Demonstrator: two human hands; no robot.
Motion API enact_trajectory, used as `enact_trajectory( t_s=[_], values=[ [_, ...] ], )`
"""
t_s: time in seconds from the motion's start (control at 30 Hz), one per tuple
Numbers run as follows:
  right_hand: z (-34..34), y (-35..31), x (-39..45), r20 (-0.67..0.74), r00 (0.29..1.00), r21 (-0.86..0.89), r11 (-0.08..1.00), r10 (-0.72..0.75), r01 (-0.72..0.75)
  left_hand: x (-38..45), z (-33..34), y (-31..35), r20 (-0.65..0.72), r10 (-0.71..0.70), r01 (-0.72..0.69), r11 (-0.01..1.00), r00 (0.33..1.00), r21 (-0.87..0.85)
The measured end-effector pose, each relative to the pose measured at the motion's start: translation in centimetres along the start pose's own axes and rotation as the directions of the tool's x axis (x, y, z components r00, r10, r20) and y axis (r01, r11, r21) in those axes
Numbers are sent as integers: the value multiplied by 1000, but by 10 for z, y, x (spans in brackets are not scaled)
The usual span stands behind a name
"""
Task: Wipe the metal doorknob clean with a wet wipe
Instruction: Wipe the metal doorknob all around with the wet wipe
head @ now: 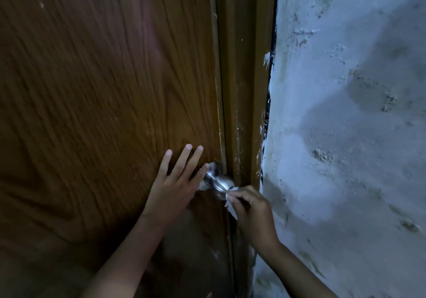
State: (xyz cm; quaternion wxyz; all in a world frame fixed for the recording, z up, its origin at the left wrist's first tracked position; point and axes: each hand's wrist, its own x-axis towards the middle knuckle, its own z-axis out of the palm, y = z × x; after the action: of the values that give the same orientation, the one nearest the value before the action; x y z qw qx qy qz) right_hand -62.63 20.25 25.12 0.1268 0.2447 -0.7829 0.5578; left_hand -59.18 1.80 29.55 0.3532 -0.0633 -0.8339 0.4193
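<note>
Two bare forearms reach up from the bottom of the frame. The right hand, fingers curled, pinches one crumpled white wipe against the end of the single knob, a rounded, brushed-silver metal fitting at lower centre. The left hand lies flat with fingers spread on the brown wood-grain door, holding nothing. No writing is legible. A rough pale wall fills the right.
</note>
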Motion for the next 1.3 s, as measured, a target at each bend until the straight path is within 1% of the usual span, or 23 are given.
enact_trajectory(
  t_s=[0.1, 0.17, 0.23, 0.33, 0.4, 0.47, 0.53, 0.63, 0.67, 0.7, 0.73, 0.83, 0.9, 0.93, 1.0, 1.03, 1.07, 1.1, 1.13, 1.17, 1.23, 1.27, 1.3],
  values=[
    [-1, -1, 3, -56, 998, -16, 1000, 11, -12, 1, 0, 0, -8, -6, 6, 1000, 1000, -5],
    [2, 0, -2, -22, 999, -34, 999, 36, -37, 2, 0, 0, -11, -11, 10, 1000, 1000, -9],
    [2, 0, -4, 7, 1000, -58, 998, 27, -27, 2, -1, 0, -7, -12, 12, 1000, 1000, -9],
    [3, 0, -1, -19, 1000, -74, 997, 4, -6, 2, 0, 0, -14, -11, 11, 1000, 1000, -14],
    [5, 2, -3, -40, 999, -71, 997, 26, -29, 1, 1, 1, -24, -12, 11, 1000, 1000, -14],
    [5, 5, -6, -13, 999, -68, 997, 48, -49, 2, 2, 1, -28, -12, 11, 1000, 1000, -18],
    [3, 6, -5, -21, 998, -23, 998, 63, -64, 2, 2, 1, -29, -13, 12, 1000, 999, -23],
    [-2, 5, 9, -176, 974, 118, 985, 143, -123, 1, 3, 1, -44, -17, 16, 999, 999, -30],
    [-2, 3, 15, -185, 966, 166, 975, 180, -150, 1, 3, 1, -48, -16, 14, 999, 999, -33],
    [-2, 1, 20, -168, 966, 189, 969, 194, -161, 1, 3, 1, -52, -14, 12, 999, 999, -35],
    [-1, -2, 23, -139, 975, 179, 973, 172, -146, 1, 3, 1, -56, -14, 12, 999, 998, -36],
    [4, -8, 27, 4, 1000, 53, 999, 0, 0, 1, 3, 1, -53, -11, 10, 1000, 999, -19],
    [4, -7, 30, 63, 996, -25, 997, -66, 68, 1, 2, 1, -48, -6, 5, 1000, 999, -19],
    [4, -4, 33, 57, 997, -28, 998, -54, 56, 1, 2, 0, -50, -6, 5, 1000, 999, -27],
    [1, -5, 41, 45, 997, 30, 997, 67, -68, 2, 2, 0, -55, -11, 9, 999, 998, -37],
    [1, -6, 43, 66, 990, 53, 991, 122, -126, 2, 2, 0, -52, -12, 10, 999, 999, -36],
    [1, -6, 44, 94, 986, 45, 989, 135, -139, 2, 2, 1, -48, -11, 9, 999, 999, -31],
    [2, -6, 44, 123, 988, 5, 995, 97, -99, 2, 3, 1, -44, -9, 8, 1000, 999, -23],
    [3, -8, 41, 159, 987, -34, 999, 32, -27, 1, 4, 1, -39, -11, 11, 1000, 999, -13],
    [4, -10, 38, 197, 979, -60, 996, -51, 64, 1, 4, 1, -34, -11, 11, 1000, 999, -4],
    [7, -11, 35, 259, 940, -106, 961, -221, 255, 0, 5, 2, -30, -7, 7, 1000, 1000, 8],
    [9, -10, 35, 279, 922, -126, 942, -267, 311, 0, 4, 2, -31, -4, 4, 1000, 1000, 9],
    [11, -9, 36, 280, 922, -133, 940, -268, 314, 0, 4, 1, -32, -3, 3, 1000, 999, 6]
  ],
)
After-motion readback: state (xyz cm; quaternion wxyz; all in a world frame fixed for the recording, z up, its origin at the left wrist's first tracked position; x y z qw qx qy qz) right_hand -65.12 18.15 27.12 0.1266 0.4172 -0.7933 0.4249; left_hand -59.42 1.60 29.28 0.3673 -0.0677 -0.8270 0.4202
